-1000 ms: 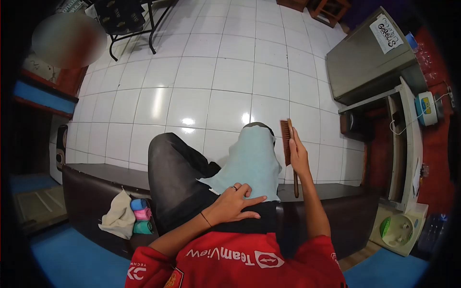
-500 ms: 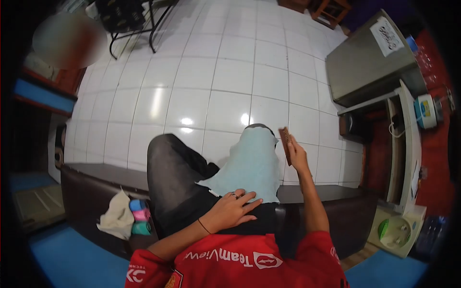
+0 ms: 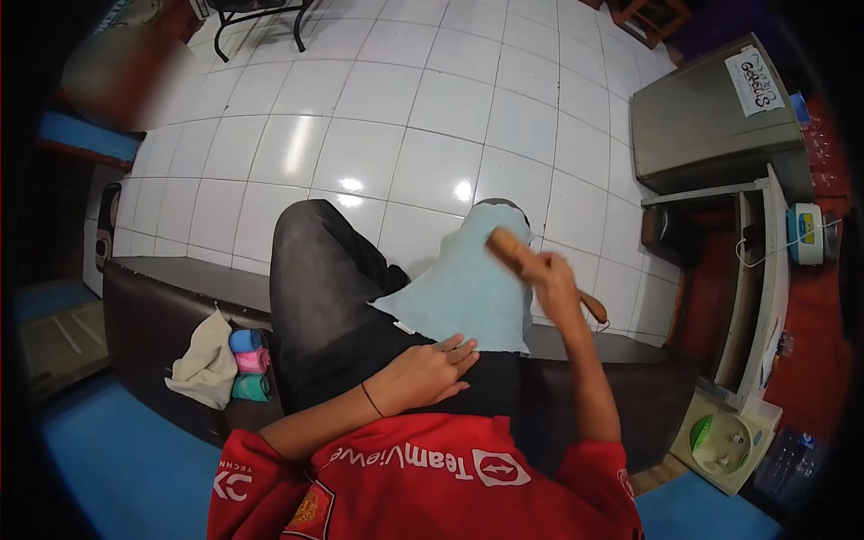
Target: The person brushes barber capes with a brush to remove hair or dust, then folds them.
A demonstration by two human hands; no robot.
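right hand (image 3: pixel 549 277) wraps the brush (image 3: pixel 508 247) over the pale blue cloth (image 3: pixel 459 288) on the right leg (image 3: pixel 493 382); left hand (image 3: pixel 430 371) lies relaxed, half-uncurled, gripping nothing, at cloth's near edge. step looks like brushing; next stroke calls for cloth held flat

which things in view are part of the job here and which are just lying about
In the job:
- brush, gripped in the right hand over the cloth
- light-blue cloth, spread on the thigh, left hand at its near edge

Seemingly just lying about:
- beige cloth
- blue roll, pink roll and green roll beside it
- bottle
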